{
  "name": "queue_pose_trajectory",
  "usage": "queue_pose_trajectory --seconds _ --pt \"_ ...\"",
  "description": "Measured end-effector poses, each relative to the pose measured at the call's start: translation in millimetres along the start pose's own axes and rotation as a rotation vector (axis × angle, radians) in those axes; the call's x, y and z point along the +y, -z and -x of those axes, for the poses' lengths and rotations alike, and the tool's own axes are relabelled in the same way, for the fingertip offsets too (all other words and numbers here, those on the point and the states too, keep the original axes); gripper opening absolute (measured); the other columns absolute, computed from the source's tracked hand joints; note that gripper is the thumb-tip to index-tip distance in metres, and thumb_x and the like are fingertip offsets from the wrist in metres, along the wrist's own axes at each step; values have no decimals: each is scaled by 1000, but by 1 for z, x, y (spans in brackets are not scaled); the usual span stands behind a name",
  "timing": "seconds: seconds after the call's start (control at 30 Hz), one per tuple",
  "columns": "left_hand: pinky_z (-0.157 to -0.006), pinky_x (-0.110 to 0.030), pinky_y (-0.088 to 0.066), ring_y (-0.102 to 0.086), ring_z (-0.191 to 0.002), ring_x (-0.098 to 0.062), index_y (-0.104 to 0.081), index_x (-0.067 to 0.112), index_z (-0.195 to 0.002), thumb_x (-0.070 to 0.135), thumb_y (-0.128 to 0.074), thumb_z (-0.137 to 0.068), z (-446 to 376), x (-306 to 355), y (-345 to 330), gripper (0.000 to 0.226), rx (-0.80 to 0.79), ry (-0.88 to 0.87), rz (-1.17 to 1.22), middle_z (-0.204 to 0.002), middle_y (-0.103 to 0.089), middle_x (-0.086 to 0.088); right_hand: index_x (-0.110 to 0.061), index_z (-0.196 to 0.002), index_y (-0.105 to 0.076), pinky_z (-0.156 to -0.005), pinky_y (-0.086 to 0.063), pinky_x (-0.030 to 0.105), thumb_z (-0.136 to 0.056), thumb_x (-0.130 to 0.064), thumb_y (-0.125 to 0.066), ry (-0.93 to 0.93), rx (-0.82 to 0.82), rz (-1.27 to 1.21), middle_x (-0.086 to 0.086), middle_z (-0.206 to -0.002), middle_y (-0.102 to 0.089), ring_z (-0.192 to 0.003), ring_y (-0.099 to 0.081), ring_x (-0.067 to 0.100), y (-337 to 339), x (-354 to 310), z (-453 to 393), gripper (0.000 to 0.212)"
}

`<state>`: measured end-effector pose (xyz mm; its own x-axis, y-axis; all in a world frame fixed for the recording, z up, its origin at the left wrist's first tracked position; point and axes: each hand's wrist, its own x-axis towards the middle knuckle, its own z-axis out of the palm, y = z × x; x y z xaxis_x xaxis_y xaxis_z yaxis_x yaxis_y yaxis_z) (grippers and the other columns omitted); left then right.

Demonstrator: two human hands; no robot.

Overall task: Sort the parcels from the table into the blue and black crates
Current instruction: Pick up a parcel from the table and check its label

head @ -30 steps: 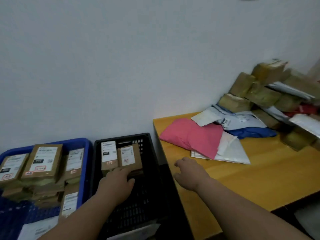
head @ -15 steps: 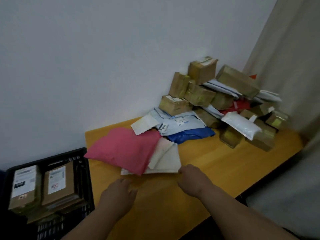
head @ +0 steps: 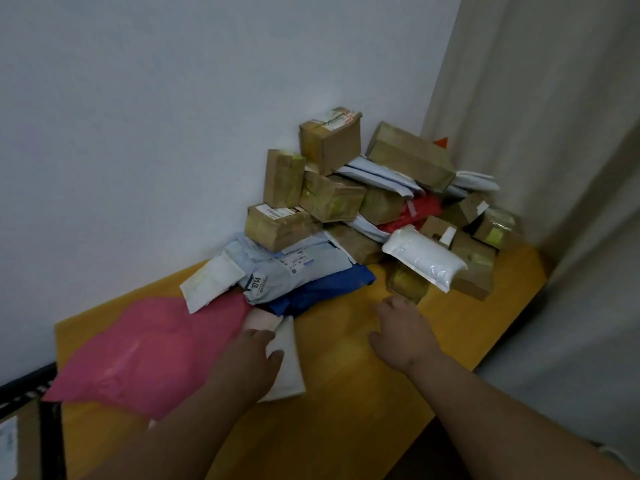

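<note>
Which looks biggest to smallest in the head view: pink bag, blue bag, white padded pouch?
1. Pink bag, clearly largest, though it lies nearest the camera.
2. Blue bag and white padded pouch look alike; the blue bag is partly covered, so unranked.

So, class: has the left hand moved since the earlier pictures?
Yes. The left hand left the black crate and now rests on the white mailer beside the pink parcel.

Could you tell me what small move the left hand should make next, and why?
Probably it should close its grip on the white mailer and draw it out. The left hand already lies over that flat parcel at the pile's near edge, fingers spread. The mailer is partly tucked under the pink mailer, so a short pull toward the person should free it. The right hand hovers empty over the table.
</note>
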<state>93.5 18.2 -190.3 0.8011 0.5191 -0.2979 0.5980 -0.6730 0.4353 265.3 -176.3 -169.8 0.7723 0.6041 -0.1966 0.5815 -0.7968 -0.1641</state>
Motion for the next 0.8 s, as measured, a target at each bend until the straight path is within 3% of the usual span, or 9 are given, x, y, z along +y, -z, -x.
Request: queue_pose_trajectory --seconds 0.1,0.23,0.3,0.37,0.5,0.63,0.7,0.8 --pt "-108 -31 -36 -43 -131 -16 -40 25 -146 45 -43 -100 -33 34 -12 51 38 4 -26 -148 -42 1 -25 -141 -40 -111 -31 39 -88 -35 -57 -48 143 86 7 -153 -27 -139 -25 30 21 44 -34 57" --pt "-105 -32 -39 -46 -129 -16 -42 25 -144 45 -45 -99 -69 91 -34 49 74 68 -7 -145 -44 2 -32 -155 -7 -119 -11 52 -87 -51 -59 -65 150 157 10 -163 4 -148 1 38 39 103 -84 87" --pt "-105 -30 -38 -46 -129 -16 -42 25 -144 44 -45 -99 -83 120 -49 49 66 77 11 -145 -44 1 -33 -155 1 -119 -10 55 -84 -60 -60 -45 92 193 10 -163 8 -148 0 41 40 129 -103 98" --pt "-105 -27 -36 -45 -130 -15 -43 25 -144 44 -45 -99 -92 146 -59 49 68 84 29 -146 -44 1 -33 -155 6 -115 -19 54 -82 -66 -59 -25 31 190 13 -162 4 -146 -12 41 39 148 -121 103" --pt "-107 -27 -36 -45 -130 -16 -44 24 -143 42 -48 -98 -106 178 -65 49 82 106 68 -145 -45 0 -24 -152 -11 -101 -43 48 -82 -57 -62 45 23 -95 11 -152 -27 -131 -40 35 47 168 -142 92" --pt "-108 -29 -36 -46 -131 -18 -45 21 -143 38 -52 -98 -113 199 -53 49 104 164 240 -146 -45 -3 -18 -138 -32 -86 -51 42 -79 -35 -72 125 78 -447 3 -122 -48 -111 -53 25 74 169 -146 73" --pt "-107 -30 -37 -47 -130 -19 -45 18 -143 37 -52 -99 -113 211 -44 49 110 188 415 -146 -47 -4 -20 -132 -38 -81 -52 37 -76 -32 -75 117 -39 -570 -2 -115 -47 -106 -54 22 87 165 -146 69" --pt "-104 -30 -37 -48 -126 -17 -46 18 -142 38 -54 -98 -106 224 -31 49 118 234 719 -141 -51 -2 -23 -124 -50 -89 -56 48 -69 -24 -78 -26 -272 -1006 5 -124 -58 -110 -59 28 98 157 -143 61"
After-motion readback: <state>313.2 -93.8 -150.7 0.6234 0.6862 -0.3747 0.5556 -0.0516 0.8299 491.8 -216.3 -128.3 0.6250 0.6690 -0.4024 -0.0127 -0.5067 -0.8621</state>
